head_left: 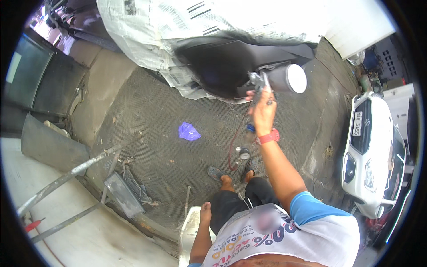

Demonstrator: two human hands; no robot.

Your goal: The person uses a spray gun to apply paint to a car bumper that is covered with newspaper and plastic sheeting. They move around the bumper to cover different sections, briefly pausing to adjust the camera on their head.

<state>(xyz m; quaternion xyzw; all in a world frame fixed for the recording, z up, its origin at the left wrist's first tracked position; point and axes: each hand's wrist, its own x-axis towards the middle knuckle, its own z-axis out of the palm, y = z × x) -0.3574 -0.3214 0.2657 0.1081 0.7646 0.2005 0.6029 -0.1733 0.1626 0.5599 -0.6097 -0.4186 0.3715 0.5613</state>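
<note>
My right hand (265,109) reaches forward with its fingers wrapped round a spray gun (258,80). A grey cup with a round white lid (297,78) sits on the gun. Just beyond the gun is a dark, smooth car body panel (222,64), framed by masking newspaper (178,22). A thin reddish hose (231,149) runs from near the gun down to the floor by my feet. My left hand (205,213) hangs low beside my thigh, next to a white surface; most of its fingers are hidden.
A purple plastic bag (189,131) lies on the mesh-patterned floor. Near my feet is a small round gauge (243,154). Metal poles (80,169) and a grey box-like item (123,193) stand at left. A white car (371,155) is parked at right.
</note>
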